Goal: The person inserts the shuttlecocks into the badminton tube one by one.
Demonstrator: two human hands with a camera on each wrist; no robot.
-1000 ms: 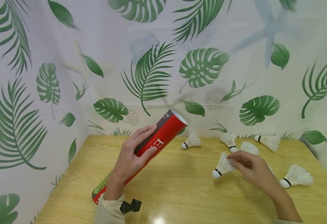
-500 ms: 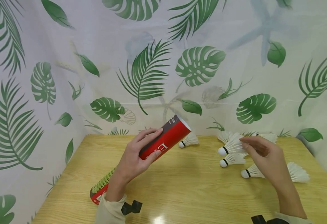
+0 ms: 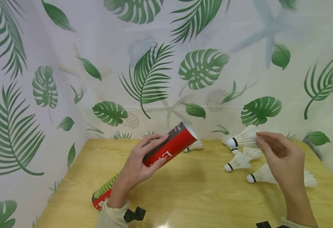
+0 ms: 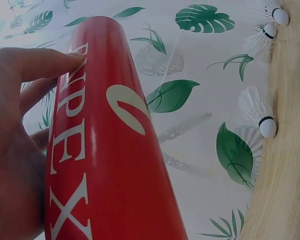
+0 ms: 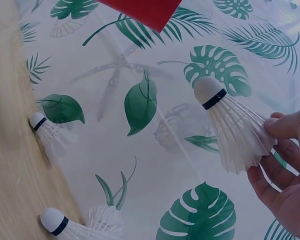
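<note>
My left hand (image 3: 136,163) grips a red and dark grey shuttlecock tube (image 3: 178,142), fingers over the top side and thumb along the near side. The tube leans up to the right, its white-rimmed open end facing my right hand; its lower end is near the table at left. Large white letters show on the tube (image 4: 110,140) in the left wrist view. With thumb and fingertips, my right hand (image 3: 287,158) pinches a white feather shuttlecock (image 5: 240,132) by the edge of its skirt. Its cork points left, towards the tube, and it is raised off the table.
Several more shuttlecocks lie on the wooden table (image 3: 189,196): one shuttlecock (image 3: 195,145) behind the tube's mouth, another (image 3: 239,162) below the held one, and another (image 3: 261,175) partly behind my right hand. A leaf-printed cloth (image 3: 160,79) hangs behind the table.
My right hand has lifted the pinched shuttlecock up and slightly right from among the others. The tube in my left hand has shifted a little right and its mouth slightly lower.
</note>
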